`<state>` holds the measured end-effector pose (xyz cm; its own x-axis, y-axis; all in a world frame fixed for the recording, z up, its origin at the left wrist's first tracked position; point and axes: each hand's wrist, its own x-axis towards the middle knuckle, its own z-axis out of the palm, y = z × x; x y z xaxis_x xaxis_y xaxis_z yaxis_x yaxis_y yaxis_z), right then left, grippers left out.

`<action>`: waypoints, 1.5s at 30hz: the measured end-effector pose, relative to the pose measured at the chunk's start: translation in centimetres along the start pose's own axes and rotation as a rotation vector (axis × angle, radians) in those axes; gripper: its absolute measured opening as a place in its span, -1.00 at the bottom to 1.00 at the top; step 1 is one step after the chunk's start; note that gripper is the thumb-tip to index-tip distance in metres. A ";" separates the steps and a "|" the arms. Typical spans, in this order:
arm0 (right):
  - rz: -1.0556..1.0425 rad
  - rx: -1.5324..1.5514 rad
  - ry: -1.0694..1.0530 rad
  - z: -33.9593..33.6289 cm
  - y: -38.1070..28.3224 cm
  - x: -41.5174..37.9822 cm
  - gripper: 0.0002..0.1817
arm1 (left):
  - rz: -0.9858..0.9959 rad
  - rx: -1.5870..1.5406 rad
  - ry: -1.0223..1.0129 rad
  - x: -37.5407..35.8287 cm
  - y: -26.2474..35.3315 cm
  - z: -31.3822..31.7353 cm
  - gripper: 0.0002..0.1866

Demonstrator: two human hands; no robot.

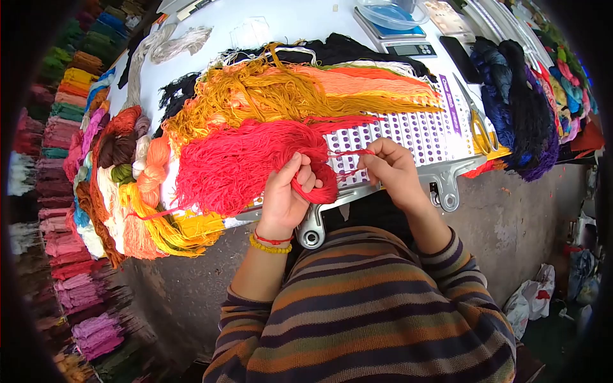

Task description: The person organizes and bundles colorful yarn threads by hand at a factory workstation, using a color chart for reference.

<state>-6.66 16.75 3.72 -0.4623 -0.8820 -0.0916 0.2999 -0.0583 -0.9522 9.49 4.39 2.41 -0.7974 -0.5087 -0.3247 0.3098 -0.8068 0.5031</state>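
Currently we hold the red yarn skein in our left hand, with a loop of it wrapped around the curled fingers and the thumb raised against the bundle. Our right hand pinches a single red strand between thumb and forefinger, drawn fairly taut across the gap to the skein. The main risk, in our judgement, is tangling: the strand leaves a loose, dense mass, and a sharp pull may drag neighbouring threads along and knot them. A second risk is that the loop slips off the left fingers, which would let the bundle sag toward the table edge. The red mass also lies directly against the orange and yellow yarn, so stray fibres may catch there. The skein rests on the table, left of the purple-dotted card, its near end in the left fingers. Scissors lie well to the right, and a scale sits at the far edge.
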 end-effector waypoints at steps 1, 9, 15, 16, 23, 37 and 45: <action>-0.012 -0.016 0.016 0.0 -0.1 0.0 -0.98 | 0.005 0.001 0.001 0.0 0.0 0.0 -0.80; 0.151 0.005 -0.082 0.9 -0.4 -0.1 -0.90 | -0.003 0.378 -0.037 -0.7 -2.0 2.2 -0.75; -0.011 -0.172 -0.181 2.2 0.6 -0.6 -0.89 | 0.054 0.436 -0.023 -0.6 -2.4 2.8 -0.82; -0.015 -0.172 -0.189 2.1 0.9 -0.6 -0.89 | 0.071 0.475 0.003 -0.5 -2.4 2.8 -0.82; -0.056 -0.593 -0.109 2.3 1.0 -0.7 -0.88 | 0.229 0.510 0.116 -0.5 -2.7 2.3 -0.87; 0.114 -0.298 -0.146 3.1 1.5 -0.3 -0.87 | 0.215 0.452 0.078 -0.6 -2.2 1.8 -0.87; 0.113 -0.278 -0.157 3.3 1.7 -0.4 -0.87 | 0.254 0.520 0.101 -0.6 -2.4 1.4 -0.89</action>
<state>-3.21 15.43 3.15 -0.2985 -0.9382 -0.1752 0.0932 0.1541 -0.9837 8.55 7.05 2.51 -0.6705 -0.7131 -0.2045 0.1695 -0.4156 0.8936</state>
